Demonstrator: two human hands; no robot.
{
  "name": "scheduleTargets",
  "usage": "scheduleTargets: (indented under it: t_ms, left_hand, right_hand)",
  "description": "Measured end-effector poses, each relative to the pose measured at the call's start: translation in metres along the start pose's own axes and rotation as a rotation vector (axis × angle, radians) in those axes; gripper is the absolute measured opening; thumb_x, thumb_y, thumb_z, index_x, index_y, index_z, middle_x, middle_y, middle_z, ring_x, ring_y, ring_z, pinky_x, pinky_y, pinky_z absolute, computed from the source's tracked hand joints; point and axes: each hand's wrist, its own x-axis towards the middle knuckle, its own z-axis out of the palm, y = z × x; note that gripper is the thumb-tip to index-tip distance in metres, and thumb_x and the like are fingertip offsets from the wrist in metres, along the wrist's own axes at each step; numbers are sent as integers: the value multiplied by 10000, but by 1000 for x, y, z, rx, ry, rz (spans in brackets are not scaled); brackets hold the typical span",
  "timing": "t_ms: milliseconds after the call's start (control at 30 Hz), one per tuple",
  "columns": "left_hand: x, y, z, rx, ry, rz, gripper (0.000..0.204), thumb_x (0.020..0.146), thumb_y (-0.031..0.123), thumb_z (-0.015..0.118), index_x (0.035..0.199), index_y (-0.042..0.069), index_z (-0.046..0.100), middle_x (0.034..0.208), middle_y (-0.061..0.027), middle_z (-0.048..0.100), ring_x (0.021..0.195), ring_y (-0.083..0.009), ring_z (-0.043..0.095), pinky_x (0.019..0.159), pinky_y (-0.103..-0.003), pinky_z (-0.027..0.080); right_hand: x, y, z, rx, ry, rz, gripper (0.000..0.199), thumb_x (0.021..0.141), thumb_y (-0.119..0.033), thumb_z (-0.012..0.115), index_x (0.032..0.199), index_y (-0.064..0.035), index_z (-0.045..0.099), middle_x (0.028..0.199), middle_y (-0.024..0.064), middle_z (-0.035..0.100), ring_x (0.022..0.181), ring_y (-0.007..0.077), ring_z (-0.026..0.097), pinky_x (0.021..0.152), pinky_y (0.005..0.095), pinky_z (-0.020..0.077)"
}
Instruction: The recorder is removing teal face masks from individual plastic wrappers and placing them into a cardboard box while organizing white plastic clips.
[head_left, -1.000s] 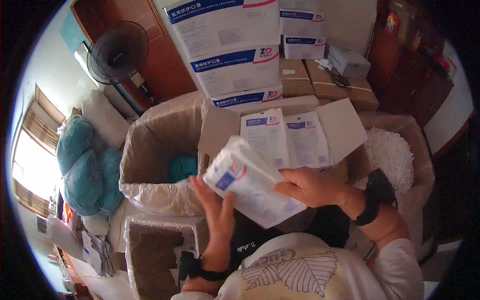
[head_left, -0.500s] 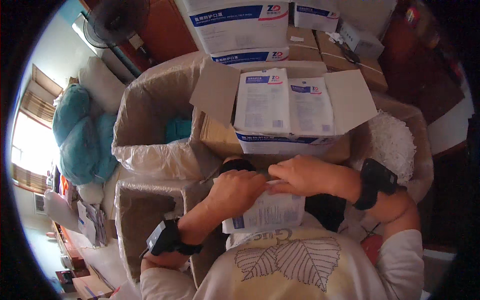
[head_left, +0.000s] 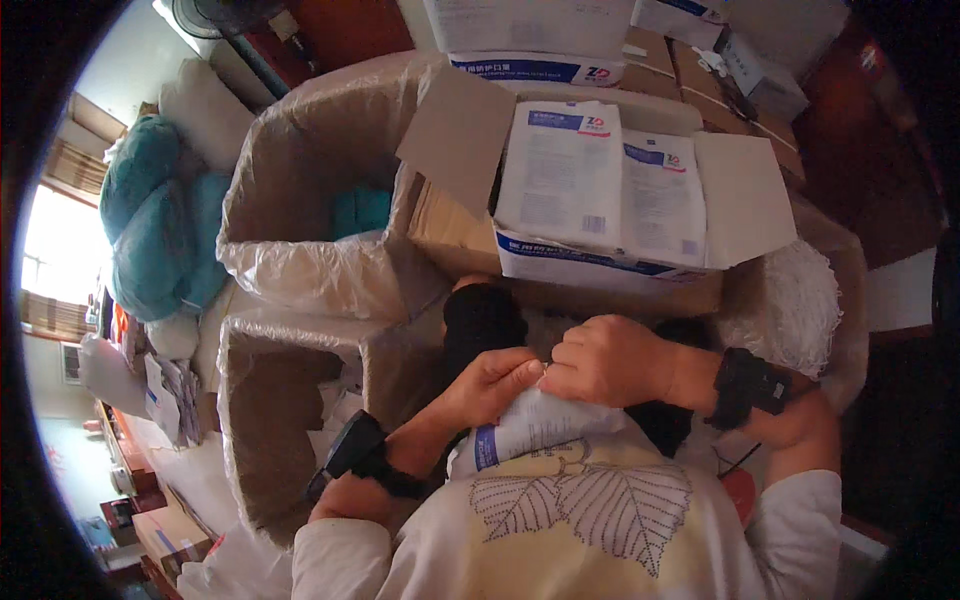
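Both hands are gripping the white pack [head_left: 535, 430] against the chest, left hand [head_left: 490, 385] and right hand [head_left: 610, 360] pinching its top edge; pulling evenly apart there, close together, is probably tearing it cleanest

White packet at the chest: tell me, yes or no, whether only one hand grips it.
No, both the left hand and the right hand grip the white packet at its top edge.
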Motion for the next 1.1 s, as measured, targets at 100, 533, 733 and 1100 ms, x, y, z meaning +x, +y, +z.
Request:
scheduleTargets:
  t_ms: [100,533,733,1100]
  left_hand:
    - [0,-29,6,-273,-15,-70,235,923,216,428,780,63,534,701,89,440,659,-14,379,571,-194,349]
    - [8,-10,-9,272,12,98,256,919,203,422,799,10,542,687,-1,488,670,-61,430,599,-245,389]
    - [-3,-38,25,-110,83,70,262,921,201,422,752,19,506,658,29,431,644,-57,388,567,-233,360]
    - [-8,-74,37,-552,106,-220,252,935,221,400,748,78,489,682,73,412,644,-21,352,566,-193,339]
  right_hand:
    - [-2,-2,10,-28,27,-20,114,729,-178,509,644,-103,505,549,32,489,510,183,534,446,312,447]
    - [9,3,-1,470,-423,538,346,832,-376,446,728,-66,559,717,129,600,685,344,586,572,458,461]
    - [-18,-13,30,163,30,201,263,745,-279,581,563,-120,476,547,36,490,517,209,527,470,331,432]
    - [-29,-34,29,130,167,152,215,720,-247,616,595,-128,486,561,-4,413,507,154,452,437,283,373]
